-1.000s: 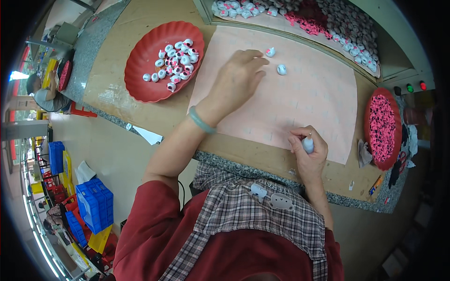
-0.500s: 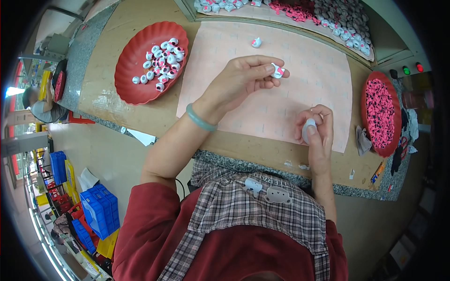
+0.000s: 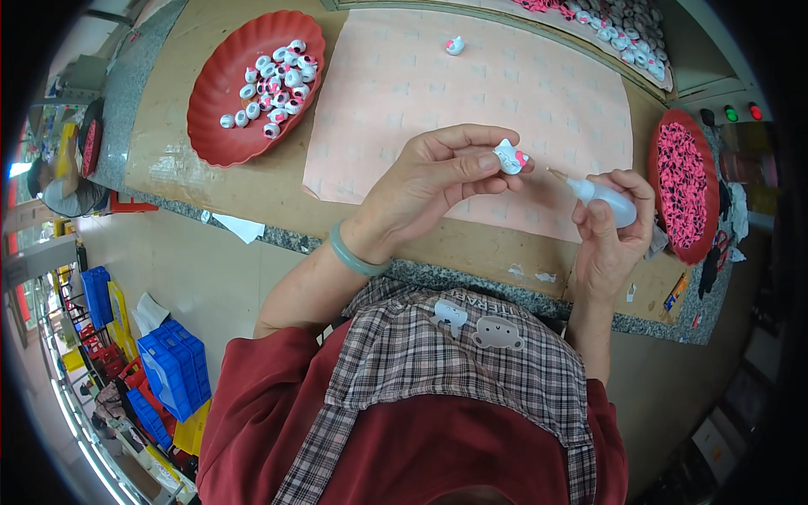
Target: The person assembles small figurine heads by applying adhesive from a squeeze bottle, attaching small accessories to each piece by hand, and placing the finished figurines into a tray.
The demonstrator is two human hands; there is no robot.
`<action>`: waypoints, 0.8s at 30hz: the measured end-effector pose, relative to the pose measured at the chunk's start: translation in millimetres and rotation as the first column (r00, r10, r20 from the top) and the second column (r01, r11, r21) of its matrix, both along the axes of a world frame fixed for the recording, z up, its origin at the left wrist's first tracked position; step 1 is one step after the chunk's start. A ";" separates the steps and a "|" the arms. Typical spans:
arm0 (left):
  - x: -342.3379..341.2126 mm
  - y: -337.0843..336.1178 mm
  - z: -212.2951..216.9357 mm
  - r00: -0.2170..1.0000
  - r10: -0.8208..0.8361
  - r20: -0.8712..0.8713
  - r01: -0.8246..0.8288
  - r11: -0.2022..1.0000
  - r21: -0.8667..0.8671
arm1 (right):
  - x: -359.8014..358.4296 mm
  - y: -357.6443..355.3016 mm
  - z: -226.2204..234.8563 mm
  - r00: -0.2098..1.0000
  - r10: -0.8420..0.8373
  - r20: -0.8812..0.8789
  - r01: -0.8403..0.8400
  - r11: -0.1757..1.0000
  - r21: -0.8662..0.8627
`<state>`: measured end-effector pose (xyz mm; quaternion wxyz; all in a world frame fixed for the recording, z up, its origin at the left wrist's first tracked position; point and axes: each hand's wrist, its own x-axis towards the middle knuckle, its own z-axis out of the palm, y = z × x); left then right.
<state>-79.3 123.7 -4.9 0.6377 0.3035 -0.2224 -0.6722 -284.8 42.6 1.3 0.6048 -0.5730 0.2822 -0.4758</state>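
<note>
Between thumb and fingers, my left hand [image 3: 459, 172] pinches a small white cat-shaped figurine head [image 3: 508, 157] with a pink bow on one side. My right hand [image 3: 613, 223] is wrapped round a translucent white squeeze bottle [image 3: 608, 202], its thin nozzle tip pointing left toward the figurine head. A short gap separates tip and head. Another white figurine head [image 3: 455, 45] lies by itself on the pale pink sheet [image 3: 383, 101]. On the left, a red scalloped dish [image 3: 210, 126] holds several white heads with pink and black parts.
At the right stands a red oval dish [image 3: 705, 240] filled with small pink and black pieces. A shelf [image 3: 581, 46] along the back bears rows of white and grey pieces. An orange pen-like tool [image 3: 676, 289] and scissors [image 3: 721, 244] lie near the right edge. Blue crates [image 3: 174, 366] stand on the floor left.
My right hand has risen, and the bottle now points at the figurine head. My left hand has come nearer my body, turning the head so its bow faces right. The view has shifted slightly.
</note>
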 end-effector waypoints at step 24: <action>-10.5 6.4 -6.4 0.980 0.078 0.185 -0.071 0.996 -0.045 | 1.8 11.0 15.0 0.970 -0.172 -0.169 0.088 0.905 -0.416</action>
